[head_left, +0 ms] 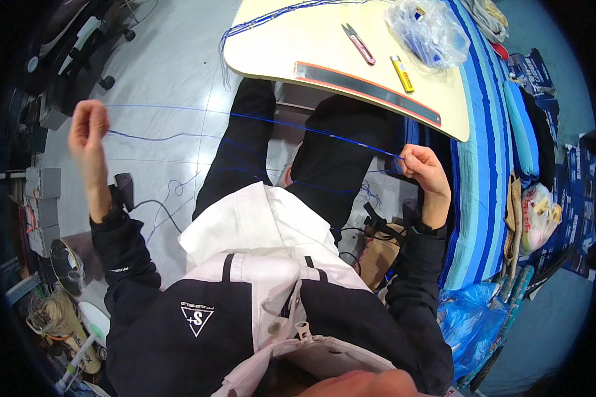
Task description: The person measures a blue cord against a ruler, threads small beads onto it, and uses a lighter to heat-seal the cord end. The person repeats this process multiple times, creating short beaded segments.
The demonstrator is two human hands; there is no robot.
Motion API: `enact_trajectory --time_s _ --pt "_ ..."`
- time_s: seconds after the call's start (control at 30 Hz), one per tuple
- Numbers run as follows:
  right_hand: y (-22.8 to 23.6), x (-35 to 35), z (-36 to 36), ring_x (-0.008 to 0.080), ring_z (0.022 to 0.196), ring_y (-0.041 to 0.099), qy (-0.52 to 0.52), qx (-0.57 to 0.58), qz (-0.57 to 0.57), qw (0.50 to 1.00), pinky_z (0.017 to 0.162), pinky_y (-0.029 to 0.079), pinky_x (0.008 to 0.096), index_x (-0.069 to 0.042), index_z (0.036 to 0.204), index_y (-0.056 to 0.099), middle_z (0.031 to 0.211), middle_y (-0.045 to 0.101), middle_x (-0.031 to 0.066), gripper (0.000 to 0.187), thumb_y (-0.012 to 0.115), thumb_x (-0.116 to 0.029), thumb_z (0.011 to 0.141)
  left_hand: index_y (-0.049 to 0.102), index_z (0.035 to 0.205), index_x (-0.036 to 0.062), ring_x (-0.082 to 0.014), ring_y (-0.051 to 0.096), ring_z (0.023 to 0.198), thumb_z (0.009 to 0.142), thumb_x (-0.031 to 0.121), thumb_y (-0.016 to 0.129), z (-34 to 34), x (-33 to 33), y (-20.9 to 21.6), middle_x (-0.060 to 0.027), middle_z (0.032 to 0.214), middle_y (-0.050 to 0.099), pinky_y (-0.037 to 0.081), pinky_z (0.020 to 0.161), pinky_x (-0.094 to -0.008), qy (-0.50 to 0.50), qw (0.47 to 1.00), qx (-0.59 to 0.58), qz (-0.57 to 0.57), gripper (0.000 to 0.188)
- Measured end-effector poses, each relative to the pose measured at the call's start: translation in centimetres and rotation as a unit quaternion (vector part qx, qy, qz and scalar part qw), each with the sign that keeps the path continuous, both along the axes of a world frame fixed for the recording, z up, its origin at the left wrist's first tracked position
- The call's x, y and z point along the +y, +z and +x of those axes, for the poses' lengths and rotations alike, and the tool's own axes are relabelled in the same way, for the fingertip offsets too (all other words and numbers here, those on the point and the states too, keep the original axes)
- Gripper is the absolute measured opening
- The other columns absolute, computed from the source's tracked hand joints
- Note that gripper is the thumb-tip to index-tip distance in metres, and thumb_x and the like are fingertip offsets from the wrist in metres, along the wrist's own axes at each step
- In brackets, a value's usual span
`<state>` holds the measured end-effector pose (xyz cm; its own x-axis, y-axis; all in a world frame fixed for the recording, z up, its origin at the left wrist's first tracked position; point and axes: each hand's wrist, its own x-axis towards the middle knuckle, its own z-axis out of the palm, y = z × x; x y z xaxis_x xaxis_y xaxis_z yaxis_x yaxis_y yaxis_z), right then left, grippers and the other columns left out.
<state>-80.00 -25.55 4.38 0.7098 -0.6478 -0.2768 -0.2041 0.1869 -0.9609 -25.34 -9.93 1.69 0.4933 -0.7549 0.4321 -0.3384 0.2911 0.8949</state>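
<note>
Blue cord (265, 119) stretches across my lap between my two raised hands. At the far left, my left hand (89, 126) is closed in a pinch on one end, slightly blurred. My right hand (422, 167) pinches the cord at the right, just off the near edge of the cream tabletop (265, 56). A second strand (159, 137) sags below the taut one from my left hand. Looser blue strands hang lower over my legs, with a tangle (369, 193) under my right hand. A bundle of blue cords (271, 16) lies across the tabletop's far left corner.
Thread snips (359, 45), a yellow lighter (402, 74), a dark ruler with orange edges (371, 92) and a clear plastic bag (430, 33) lie on the tabletop. To the right is a blue striped bed cover (483, 165). A blue plastic bag (470, 324) sits lower right.
</note>
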Motion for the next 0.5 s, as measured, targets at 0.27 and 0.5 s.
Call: enact_trajectory --time_s 0.27,0.5 --pt "-1.2 0.5 -9.3 0.0049 0.057 0.036 -0.071 0.062 -0.084 0.992 0.051 0.027 0.0199 -0.004 0.072 0.053 0.065 0.048 -0.0018 0.030 0.056 -0.028 0.089 0.062 0.090 0.0053 -0.0044 0.048 0.069 0.091 0.014 0.056 9.7 3.4 0.8 0.0008 0.079 0.057 0.038 0.061 -0.0164 0.219 0.971 -0.041 -0.087 0.011" --pt "-5.5 -0.5 -18.4 0.0063 0.058 0.037 -0.224 0.032 -0.052 0.973 0.053 0.029 0.0205 -0.006 0.076 0.052 0.067 0.046 -0.0018 0.025 0.054 -0.025 0.092 0.060 0.093 -0.0003 -0.0121 0.059 0.074 0.087 0.004 0.058 19.2 7.3 2.1 -0.0071 0.086 0.063 0.046 0.058 -0.0180 0.387 0.894 -0.011 -0.226 0.007"
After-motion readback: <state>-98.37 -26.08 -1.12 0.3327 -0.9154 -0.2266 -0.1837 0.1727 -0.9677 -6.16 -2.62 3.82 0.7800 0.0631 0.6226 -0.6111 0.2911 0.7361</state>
